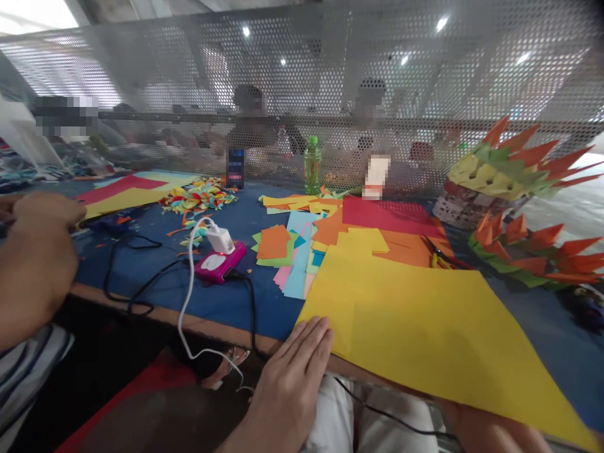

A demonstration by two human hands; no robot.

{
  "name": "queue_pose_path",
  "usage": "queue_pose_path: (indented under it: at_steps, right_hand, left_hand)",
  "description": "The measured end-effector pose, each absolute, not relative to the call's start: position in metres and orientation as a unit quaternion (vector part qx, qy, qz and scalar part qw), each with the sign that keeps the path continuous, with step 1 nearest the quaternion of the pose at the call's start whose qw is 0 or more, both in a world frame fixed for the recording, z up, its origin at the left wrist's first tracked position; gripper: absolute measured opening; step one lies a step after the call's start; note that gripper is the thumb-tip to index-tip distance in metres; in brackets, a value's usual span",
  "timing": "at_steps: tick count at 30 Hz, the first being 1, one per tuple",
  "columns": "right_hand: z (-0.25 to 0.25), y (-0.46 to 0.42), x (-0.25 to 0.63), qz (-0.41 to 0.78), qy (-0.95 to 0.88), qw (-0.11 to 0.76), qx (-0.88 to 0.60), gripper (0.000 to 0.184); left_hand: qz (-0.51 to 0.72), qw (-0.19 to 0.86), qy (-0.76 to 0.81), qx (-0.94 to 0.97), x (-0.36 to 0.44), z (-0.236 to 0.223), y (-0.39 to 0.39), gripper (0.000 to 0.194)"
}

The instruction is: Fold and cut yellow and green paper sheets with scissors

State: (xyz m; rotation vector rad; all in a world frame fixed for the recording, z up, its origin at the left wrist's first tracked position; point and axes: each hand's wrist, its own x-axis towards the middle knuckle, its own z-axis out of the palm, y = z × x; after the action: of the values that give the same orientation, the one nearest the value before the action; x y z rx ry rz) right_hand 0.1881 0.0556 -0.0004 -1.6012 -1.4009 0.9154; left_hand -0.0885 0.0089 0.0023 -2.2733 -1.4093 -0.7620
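Observation:
A large yellow paper sheet covers the front of the table before me, its near edge overhanging. My left hand lies with straight fingers, side by side, on the sheet's left corner. At the bottom of the view, my right hand is by the sheet's near edge. The paper and blur hide its fingers, so I cannot see whether it grips the edge. Behind the yellow sheet are orange paper, a red sheet and scissors. Small coloured paper pieces lie to its left.
A magenta power adapter with a white charger and cables sits left of centre. Farther back are paper scraps, a phone and a green bottle. Spiky paper crowns stand right. A co-worker's arm reaches in left.

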Motion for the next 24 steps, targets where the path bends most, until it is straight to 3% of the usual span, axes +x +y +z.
queue_pose_path:
  at_steps: [11, 15, 19, 24]
  right_hand:
    - [0.028, 0.039, 0.116, 0.514, -0.473, 0.454, -0.553, 0.047]
    - [0.035, 0.042, 0.115, 0.453, -0.531, 0.408, -0.589, 0.046]
    - [0.030, 0.046, 0.118, 0.412, -0.579, 0.344, -0.614, 0.057]
    - [0.025, 0.050, 0.121, 0.393, -0.603, 0.356, -0.596, 0.058]
  left_hand:
    - [-0.254, 0.185, -0.504, -0.804, -0.089, 0.006, 0.008, 0.060]
    - [-0.264, 0.184, -0.501, -0.803, -0.088, 0.004, 0.009, 0.056]
    - [-0.287, 0.185, -0.502, -0.794, -0.086, 0.004, 0.012, 0.036]
    - [-0.327, 0.166, -0.498, -0.786, -0.087, 0.011, 0.016, 0.027]
